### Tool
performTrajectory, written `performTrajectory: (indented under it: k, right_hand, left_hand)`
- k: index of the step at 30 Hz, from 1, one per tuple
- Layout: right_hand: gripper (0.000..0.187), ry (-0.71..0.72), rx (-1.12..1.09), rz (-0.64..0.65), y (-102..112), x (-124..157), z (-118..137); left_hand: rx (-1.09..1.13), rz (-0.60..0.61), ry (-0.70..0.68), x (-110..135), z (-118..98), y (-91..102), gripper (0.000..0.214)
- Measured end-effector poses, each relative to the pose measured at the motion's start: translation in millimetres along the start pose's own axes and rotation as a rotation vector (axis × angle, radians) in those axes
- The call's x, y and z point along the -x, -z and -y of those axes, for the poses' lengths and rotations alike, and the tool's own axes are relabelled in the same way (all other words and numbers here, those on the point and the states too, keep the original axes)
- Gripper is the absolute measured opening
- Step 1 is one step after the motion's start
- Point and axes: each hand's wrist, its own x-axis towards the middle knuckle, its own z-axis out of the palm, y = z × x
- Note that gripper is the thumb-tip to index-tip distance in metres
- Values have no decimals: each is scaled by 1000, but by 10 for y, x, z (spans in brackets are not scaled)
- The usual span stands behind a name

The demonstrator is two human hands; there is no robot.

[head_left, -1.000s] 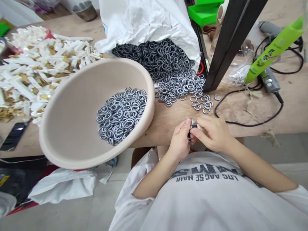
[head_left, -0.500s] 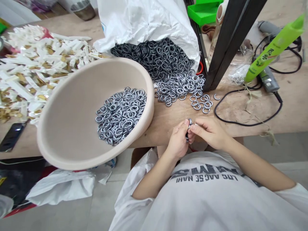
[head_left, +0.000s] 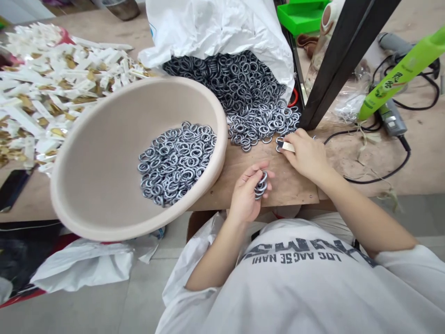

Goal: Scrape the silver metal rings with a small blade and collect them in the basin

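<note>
Surface: A light brown wooden workbench point(head_left: 288, 185) fills the view, and a grey tile floor point(head_left: 146, 297) shows below its front edge.

Left hand: The person's left hand point(head_left: 246, 192) is above the bench front, palm turned up. Its fingers are half curled and hold a small bunch of linked silver metal rings point(head_left: 260, 185) against the palm side.

Right hand: The right hand point(head_left: 308, 155) is farther forward on the bench. Its fingertips point(head_left: 295, 139) are closed in a pinch on a small pale flat strip point(head_left: 288, 147), and a silver ring point(head_left: 279, 144) sits at the strip's end.

Rings: Many loose silver rings point(head_left: 175, 164) lie inside a large round beige plastic basin point(head_left: 104, 234), which stands tilted toward the person. A big heap of dark metal rings point(head_left: 225, 79) comes out from a white plastic sack point(head_left: 222, 32), and brighter rings point(head_left: 260, 125) spread on the bench just beside the basin.

Around: A pile of white and gold flat tags point(head_left: 52, 88) lies left of the basin. On the right stand a black metal post point(head_left: 347, 65) and a grey power tool point(head_left: 391, 118) with a black cable point(head_left: 378, 174).
</note>
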Motion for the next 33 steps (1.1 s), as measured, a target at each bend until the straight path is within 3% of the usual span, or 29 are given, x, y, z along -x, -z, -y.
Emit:
performTrajectory:
  k: [5, 8, 12, 15, 18, 21, 24, 28, 33]
  right_hand:
    - [23, 15, -124, -46, -50, -57, -28]
    - [18, -21, -527, -68, -21, 13, 10]
    - [30, -142, -1204, 51, -15, 305, 214]
    - [28, -202, -1327, -30, -62, 501, 352]
    - [27, -124, -1333, -36, -87, 522, 343]
    - [30, -37, -1274, 20, -32, 447, 212]
    - [37, 77, -1000, 25, 84, 449, 92]
    - [38, 296, -566, 60, 210, 579, 76]
    - [39, 358, -362, 25, 246, 650, 151]
  left_hand:
    - [52, -53, 34, -52, -24, 2, 36]
    - [-10, -75, -32, -76, 19, -51, 38]
    - [-145, -76, -175, -93, 177, -169, 38]
    - [-170, -66, -216, -84, 277, -225, 38]
    - [-159, -13, -203, -58, 276, -241, 40]
    - [-118, 87, -93, -24, 199, -254, 42]
    - [-48, 89, -2, -2, 128, -270, 44]
    - [-9, 29, 9, 6, 106, -284, 42]
    - [-10, -12, 5, 13, 128, -312, 42]
